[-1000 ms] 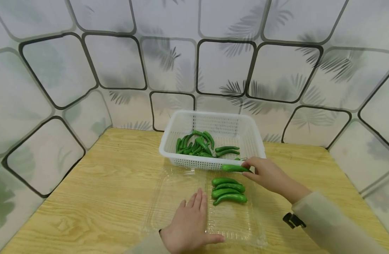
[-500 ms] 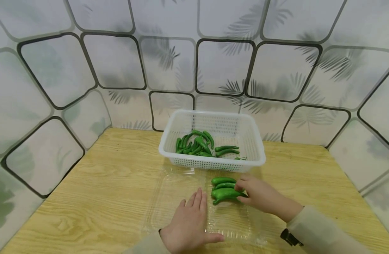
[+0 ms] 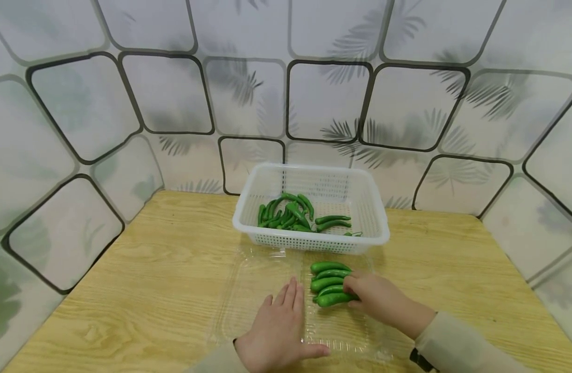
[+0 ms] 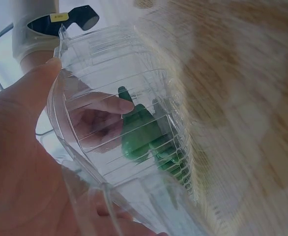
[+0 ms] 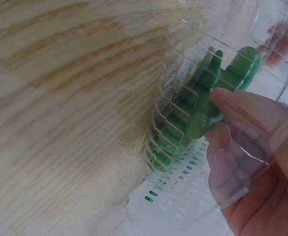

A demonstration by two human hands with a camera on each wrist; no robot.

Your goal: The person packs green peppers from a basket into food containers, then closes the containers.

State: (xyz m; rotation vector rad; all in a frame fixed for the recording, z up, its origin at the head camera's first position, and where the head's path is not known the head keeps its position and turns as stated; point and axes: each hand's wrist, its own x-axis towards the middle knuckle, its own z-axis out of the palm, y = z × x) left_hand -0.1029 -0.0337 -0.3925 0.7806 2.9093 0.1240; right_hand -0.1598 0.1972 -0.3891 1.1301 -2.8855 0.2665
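- Right hand (image 3: 376, 298) in tight, thumb and fingers pinching a green chili pepper (image 3: 331, 299), nearest of the row in the right half of the clear plastic clamshell (image 3: 339, 326)!
- Four more peppers (image 3: 326, 284) lie side by side just beyond.
- Left hand (image 3: 276, 331) rests on the clamshell, fingers straight, thumb stretched wide.
- Behind, a white basket (image 3: 380, 228) holds loose chilies (image 3: 286, 216).
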